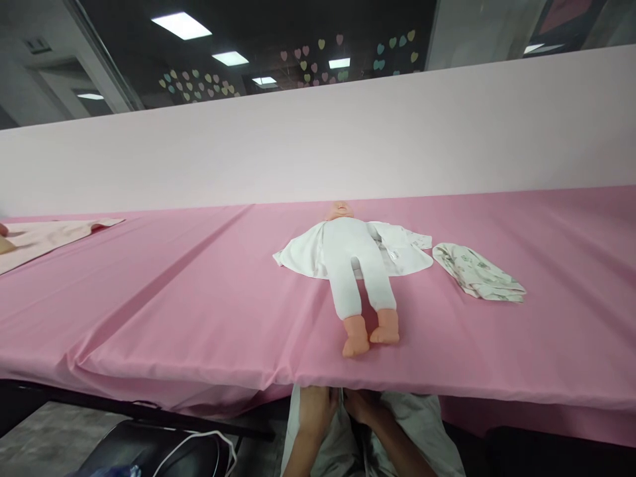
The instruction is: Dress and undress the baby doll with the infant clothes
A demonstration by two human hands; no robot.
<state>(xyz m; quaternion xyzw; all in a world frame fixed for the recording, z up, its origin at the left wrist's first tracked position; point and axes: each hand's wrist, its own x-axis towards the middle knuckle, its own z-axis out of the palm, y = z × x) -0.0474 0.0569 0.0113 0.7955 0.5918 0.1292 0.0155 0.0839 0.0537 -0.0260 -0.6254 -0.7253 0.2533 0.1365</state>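
My left hand [317, 407] and my right hand [362, 405] are low in front of me, close together over my lap at the table's front edge. The cloth edge hides most of the fingers, so what they hold, if anything, does not show. Beyond them a baby doll [349, 242] lies on its back, feet towards me, with a white body and bare lower legs. Spread out under the doll is a white baby shirt [304, 253], opened to both sides. Right of the shirt lies a folded white cloth with a green print [479, 273].
A pink tablecloth [199, 298] with creases covers the long table. At the far left lies a pale cloth [54, 232], with part of another person's hand at its edge. A white partition [298, 146] stands behind. Below left are a black chair [139, 450] and a white cable [199, 434].
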